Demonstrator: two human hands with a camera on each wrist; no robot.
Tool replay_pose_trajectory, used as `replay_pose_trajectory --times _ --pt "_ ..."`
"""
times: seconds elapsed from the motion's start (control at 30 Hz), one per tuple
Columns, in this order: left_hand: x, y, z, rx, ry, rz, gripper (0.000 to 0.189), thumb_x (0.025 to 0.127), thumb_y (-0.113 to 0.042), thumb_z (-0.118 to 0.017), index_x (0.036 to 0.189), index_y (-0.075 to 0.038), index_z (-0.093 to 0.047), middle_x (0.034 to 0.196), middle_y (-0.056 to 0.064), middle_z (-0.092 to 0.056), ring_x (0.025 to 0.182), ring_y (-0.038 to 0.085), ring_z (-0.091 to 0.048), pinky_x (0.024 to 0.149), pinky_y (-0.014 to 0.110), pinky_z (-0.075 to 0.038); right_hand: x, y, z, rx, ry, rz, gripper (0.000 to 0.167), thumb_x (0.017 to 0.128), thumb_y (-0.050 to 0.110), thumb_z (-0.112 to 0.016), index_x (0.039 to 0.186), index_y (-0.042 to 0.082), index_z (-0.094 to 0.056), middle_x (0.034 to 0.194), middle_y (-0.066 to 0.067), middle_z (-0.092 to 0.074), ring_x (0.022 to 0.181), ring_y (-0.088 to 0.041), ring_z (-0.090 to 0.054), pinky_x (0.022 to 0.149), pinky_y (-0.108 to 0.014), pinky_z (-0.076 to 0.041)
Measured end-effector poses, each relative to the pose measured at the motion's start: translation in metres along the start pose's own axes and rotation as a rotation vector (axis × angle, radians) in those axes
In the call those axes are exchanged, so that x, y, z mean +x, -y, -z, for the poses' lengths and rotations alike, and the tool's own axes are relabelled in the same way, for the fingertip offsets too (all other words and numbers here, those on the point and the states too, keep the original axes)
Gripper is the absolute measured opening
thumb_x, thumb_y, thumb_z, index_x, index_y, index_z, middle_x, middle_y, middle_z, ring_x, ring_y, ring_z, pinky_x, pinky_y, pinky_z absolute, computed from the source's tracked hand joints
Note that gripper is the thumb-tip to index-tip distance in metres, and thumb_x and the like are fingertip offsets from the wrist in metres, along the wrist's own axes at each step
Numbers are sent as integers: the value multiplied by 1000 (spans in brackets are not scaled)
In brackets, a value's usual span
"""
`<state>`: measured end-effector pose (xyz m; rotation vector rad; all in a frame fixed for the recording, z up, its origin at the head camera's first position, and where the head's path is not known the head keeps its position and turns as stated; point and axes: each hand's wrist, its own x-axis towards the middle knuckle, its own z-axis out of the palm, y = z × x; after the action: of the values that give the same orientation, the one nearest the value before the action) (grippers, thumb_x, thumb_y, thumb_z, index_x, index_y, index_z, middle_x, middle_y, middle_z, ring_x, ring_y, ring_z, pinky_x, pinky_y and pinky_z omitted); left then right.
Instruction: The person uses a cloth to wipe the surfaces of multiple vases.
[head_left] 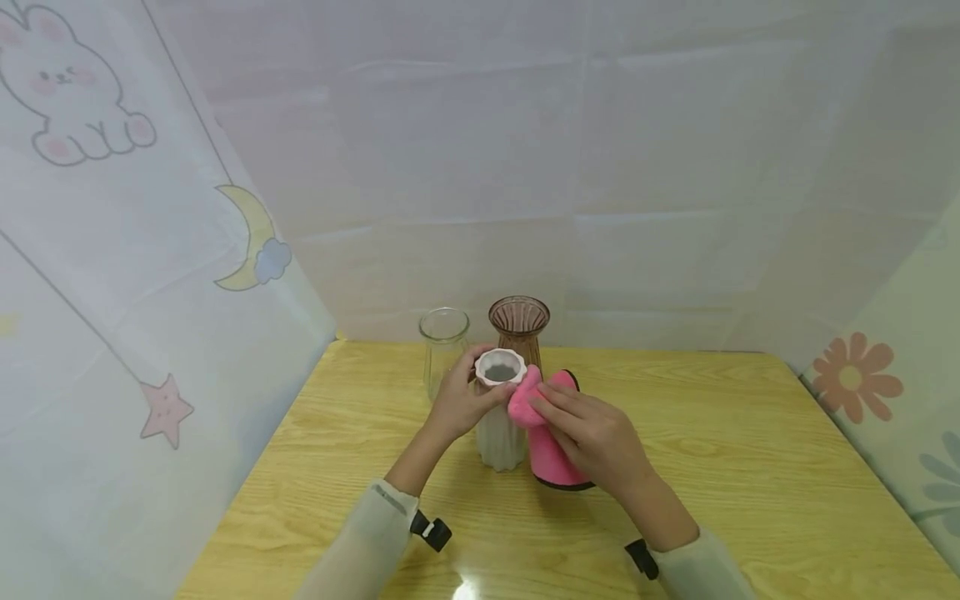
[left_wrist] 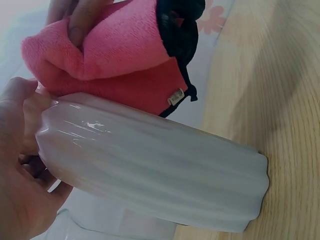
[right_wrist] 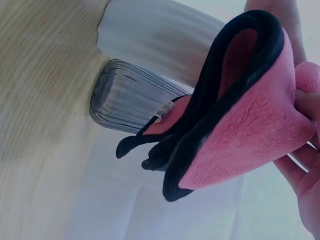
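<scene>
A white fluted vase (head_left: 501, 437) stands upright on the table, its scalloped rim facing up. My left hand (head_left: 460, 400) grips it round the neck, fingers behind and thumb at the front. In my right hand (head_left: 600, 433) is a bunched pink cleaning cloth (head_left: 551, 454) with dark edging, pinched between fingers and thumb. The cloth touches the right side of the vase's rim. In the left wrist view the cloth (left_wrist: 115, 55) lies against the upper part of the glossy vase (left_wrist: 150, 155). A small white label (right_wrist: 164, 111) shows on the cloth in the right wrist view.
Behind the white vase stand a clear glass vase (head_left: 444, 327) on the left and a brownish-pink ribbed glass vase (head_left: 519, 321) on the right, both partly hidden. The wood-grain table (head_left: 712, 467) meets a pale hanging sheet (head_left: 637, 275) at its back edge.
</scene>
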<state>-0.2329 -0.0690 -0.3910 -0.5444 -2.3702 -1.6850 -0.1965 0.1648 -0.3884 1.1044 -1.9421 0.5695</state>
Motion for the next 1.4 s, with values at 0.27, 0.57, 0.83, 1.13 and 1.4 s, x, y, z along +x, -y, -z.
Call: replay_pose_trajectory --times 0.27,0.57,0.83,1.13,1.4 --pt "2 -3 4 55 40 67 70 86 -34 -79 144 -8 -51 126 10 -65 120 29 -60 101 52 -49 -3 1 -18 -8 44 36 42 109 30 -44 113 6 -78 111 -16 -75 107 -30 -72 83 -41 -59" --pt "5 -3 8 78 65 80 67 86 -30 -78 144 -9 -51 126 10 -66 117 27 -61 97 49 -51 -12 10 -27 -18 66 10 29 105 25 -58 116 5 -77 111 -17 -74 107 -31 -72 85 -41 -59" --pt "10 3 13 19 134 47 64 88 -22 -75 145 -6 -50 128 14 -63 117 28 -61 100 45 -51 -23 21 -33 -45 119 7 38 72 6 -86 110 5 -79 103 -13 -77 97 -28 -75 77 -39 -61" --pt "16 6 18 -153 265 44 61 92 -11 -72 148 -6 -48 130 20 -60 113 25 -60 91 33 -52 -32 32 -39 -38 270 -35 25 80 10 -84 105 9 -80 100 -8 -78 90 -20 -75 74 -35 -61" --pt "23 19 16 -278 333 -2 72 90 -34 -76 148 -2 -47 131 24 -59 112 20 -58 93 32 -50 -37 37 -43 -22 453 -96 18 88 15 -78 106 16 -80 100 2 -78 90 -11 -74 72 -30 -60"
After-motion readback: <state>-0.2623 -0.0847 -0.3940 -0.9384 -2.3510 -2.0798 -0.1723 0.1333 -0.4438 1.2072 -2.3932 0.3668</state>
